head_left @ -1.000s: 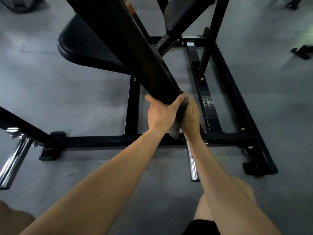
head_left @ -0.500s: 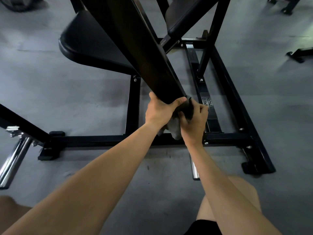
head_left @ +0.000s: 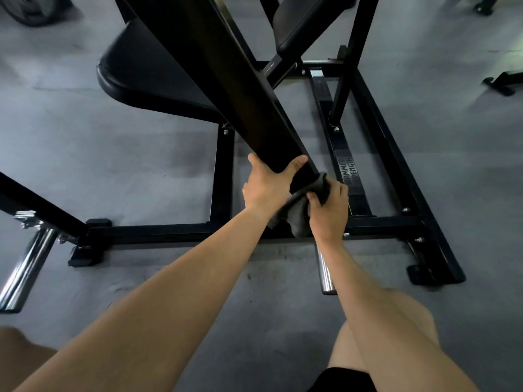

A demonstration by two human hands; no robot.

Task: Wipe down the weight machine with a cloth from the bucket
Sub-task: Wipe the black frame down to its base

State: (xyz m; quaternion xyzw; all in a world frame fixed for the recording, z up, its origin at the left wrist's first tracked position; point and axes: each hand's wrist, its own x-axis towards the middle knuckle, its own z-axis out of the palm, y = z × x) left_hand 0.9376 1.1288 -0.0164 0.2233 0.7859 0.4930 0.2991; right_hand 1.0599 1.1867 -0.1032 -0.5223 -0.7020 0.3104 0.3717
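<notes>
A black weight machine fills the head view, with a thick slanted black beam (head_left: pixel 226 89) running from the top down to the centre. My left hand (head_left: pixel 267 185) grips the lower end of that beam, thumb on its right face. My right hand (head_left: pixel 329 206) holds a grey cloth (head_left: pixel 298 209) bunched against the beam's lower right edge, and part of the cloth hangs down below both hands. No bucket is in view.
A black padded seat (head_left: pixel 147 72) sits left of the beam, another pad (head_left: pixel 302 21) at the top. The floor frame (head_left: pixel 175 229) carries chrome pegs (head_left: pixel 325 274) (head_left: pixel 27 267). My bare knees (head_left: pixel 396 321) are close below. Other equipment feet (head_left: pixel 503 83) stand on the grey floor at right.
My right hand has slid a little down and right along the beam's lower edge with the cloth. My left hand keeps its grip on the beam.
</notes>
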